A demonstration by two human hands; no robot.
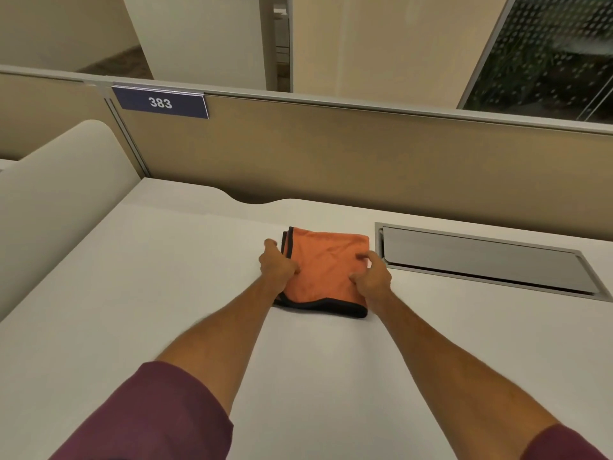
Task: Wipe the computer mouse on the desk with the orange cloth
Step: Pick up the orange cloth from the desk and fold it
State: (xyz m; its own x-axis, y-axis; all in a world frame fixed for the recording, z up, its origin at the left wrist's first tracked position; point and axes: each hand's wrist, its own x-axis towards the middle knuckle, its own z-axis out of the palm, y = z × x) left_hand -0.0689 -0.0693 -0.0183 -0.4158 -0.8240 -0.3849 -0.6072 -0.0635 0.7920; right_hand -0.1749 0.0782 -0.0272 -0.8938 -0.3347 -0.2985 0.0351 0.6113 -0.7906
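The mouse is nowhere in view: the white desk (139, 293) shows only a folded orange cloth (323, 270) and, just to its right, a metal cable flap (481, 257) set flush into the top. So the thing to handle at this moment is the cloth.

It lies flat near the middle of the desk, folded into a rough square of several layers, with a dark stitched hem along the near edge and the far left corner. It looks soft, light and limp, so it should bend or fall open if lifted by one corner, and should slide easily on the smooth top. It is not fragile.

The left hand (277, 267) rests on the cloth's left edge, forefinger stretched out along the side and the other fingers curled in against the fabric. The right hand (371, 277) sits on the right edge with fingers bent down, the tips pressing the top layer. Whether either hand has truly pinched the layers or only presses on them I cannot tell, as the knuckles hide the fingertips.

The best hold is probably on the folded side edges, where the hands are now, gripping all layers at once so the pad stays together. For wiping a small curved thing, one hand gathering the cloth from above would give a firm cushion under the fingers.

Behind the desk stands a tan partition (331, 154) with a blue number plate (161, 102).
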